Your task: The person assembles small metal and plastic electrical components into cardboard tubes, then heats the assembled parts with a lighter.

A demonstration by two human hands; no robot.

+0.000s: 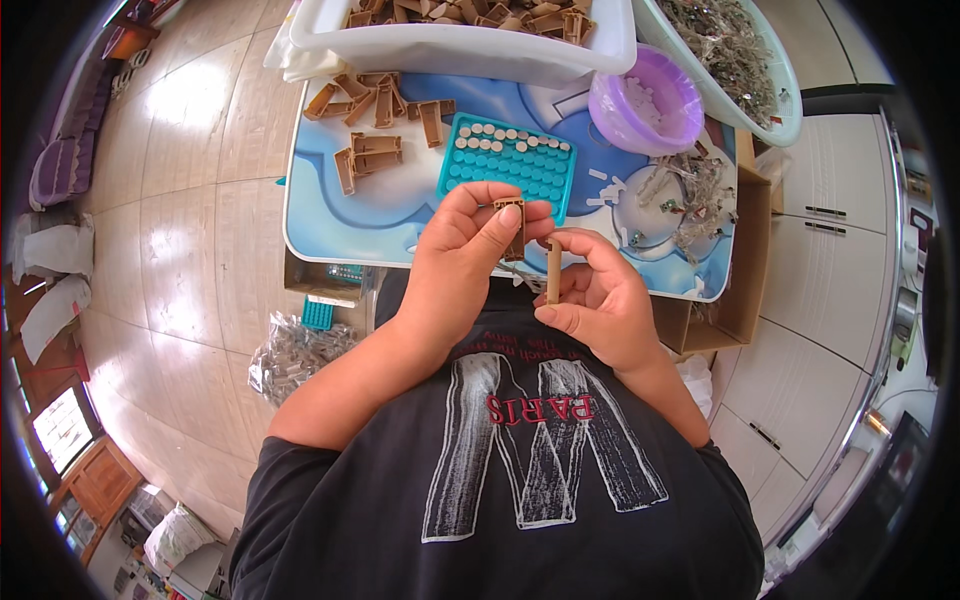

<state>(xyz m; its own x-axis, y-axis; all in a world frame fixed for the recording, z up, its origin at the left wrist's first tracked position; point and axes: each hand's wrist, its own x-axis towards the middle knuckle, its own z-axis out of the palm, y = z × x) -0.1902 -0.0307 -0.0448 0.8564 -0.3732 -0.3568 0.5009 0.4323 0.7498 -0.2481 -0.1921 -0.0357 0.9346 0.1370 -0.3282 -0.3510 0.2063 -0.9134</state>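
My left hand (pixel 462 245) is closed on a brown plastic casing (pixel 513 232), its thumb pressed on the upper end and the ribbed inner side showing. Just to the right, my right hand (pixel 600 290) pinches a slim tan plastic piece (pixel 554 270) upright between fingers and thumb. The two pieces are close together over the table's near edge. Beyond them lies a teal tray (pixel 510 165) with rows of round wells, pale round discs sitting in its far rows. Several loose brown casings (pixel 375 150) lie on the table at the left.
The blue-patterned table (pixel 340 235) holds a white bin (pixel 470 55) of brown casings at the back. A purple bowl (pixel 610 110) with small white pieces and a pale green basin (pixel 785 100) of wired parts stand at the right. Bagged wired parts (pixel 690 205) lie below them. A cardboard box (pixel 755 250) stands beside the table.
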